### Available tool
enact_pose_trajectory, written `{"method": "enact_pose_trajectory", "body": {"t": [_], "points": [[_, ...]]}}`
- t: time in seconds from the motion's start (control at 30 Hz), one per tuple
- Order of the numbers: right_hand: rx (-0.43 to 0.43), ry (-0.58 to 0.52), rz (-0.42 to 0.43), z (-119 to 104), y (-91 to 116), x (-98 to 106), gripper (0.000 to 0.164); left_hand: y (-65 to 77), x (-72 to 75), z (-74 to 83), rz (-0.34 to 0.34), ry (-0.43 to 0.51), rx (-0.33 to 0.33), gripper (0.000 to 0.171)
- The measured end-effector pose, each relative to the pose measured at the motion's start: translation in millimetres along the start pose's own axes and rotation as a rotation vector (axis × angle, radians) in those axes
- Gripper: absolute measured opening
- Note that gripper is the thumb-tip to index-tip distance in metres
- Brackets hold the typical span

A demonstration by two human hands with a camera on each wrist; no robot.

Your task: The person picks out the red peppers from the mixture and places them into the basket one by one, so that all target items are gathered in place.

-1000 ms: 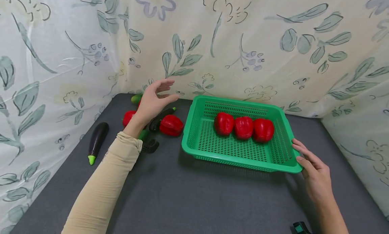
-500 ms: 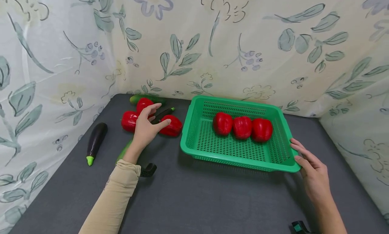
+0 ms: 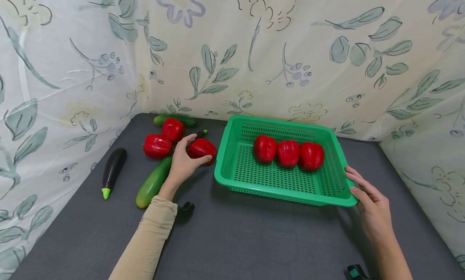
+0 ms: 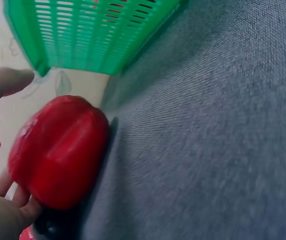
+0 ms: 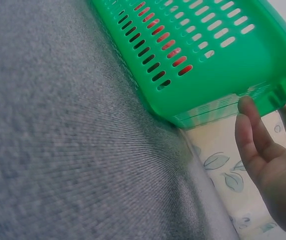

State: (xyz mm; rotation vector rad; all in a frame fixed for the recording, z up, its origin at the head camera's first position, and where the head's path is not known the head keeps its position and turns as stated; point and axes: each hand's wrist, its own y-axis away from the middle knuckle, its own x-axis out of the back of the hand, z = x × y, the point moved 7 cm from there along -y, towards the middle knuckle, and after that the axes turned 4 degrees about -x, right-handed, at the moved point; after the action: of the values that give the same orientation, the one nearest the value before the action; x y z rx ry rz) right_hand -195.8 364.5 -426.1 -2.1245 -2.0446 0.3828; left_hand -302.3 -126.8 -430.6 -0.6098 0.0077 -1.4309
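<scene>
My left hand is at a red bell pepper on the dark table, left of the green basket. In the left wrist view its fingers touch one side of the pepper, while the thumb stands apart from it. My right hand holds the basket's right front corner, thumb over the rim; in the right wrist view the other fingers lie against the basket's outside. Three red bell peppers sit in a row inside the basket.
Beside the left hand lie two more red peppers, a large cucumber and a partly hidden dark vegetable with a green tip. Another cucumber lies behind. An eggplant is at far left. Flowered cloth bounds the table.
My left hand has come down and nearer from above the vegetables at the back to the pepper left of the basket. The right hand has stayed at the basket's corner.
</scene>
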Motion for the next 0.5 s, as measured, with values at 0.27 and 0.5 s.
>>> {"method": "enact_pose_trajectory", "body": {"t": [0.27,0.5], "points": [[-0.026,0.026,0.017,2,0,0,0.039,-5.2,-4.5,-16.3,-0.027,-0.079,0.076,0.093],[-0.004,0.006,0.006,0,1,-1,0.039,-12.2,-3.8,-22.5,-0.04,-0.106,0.078,0.096]]}}
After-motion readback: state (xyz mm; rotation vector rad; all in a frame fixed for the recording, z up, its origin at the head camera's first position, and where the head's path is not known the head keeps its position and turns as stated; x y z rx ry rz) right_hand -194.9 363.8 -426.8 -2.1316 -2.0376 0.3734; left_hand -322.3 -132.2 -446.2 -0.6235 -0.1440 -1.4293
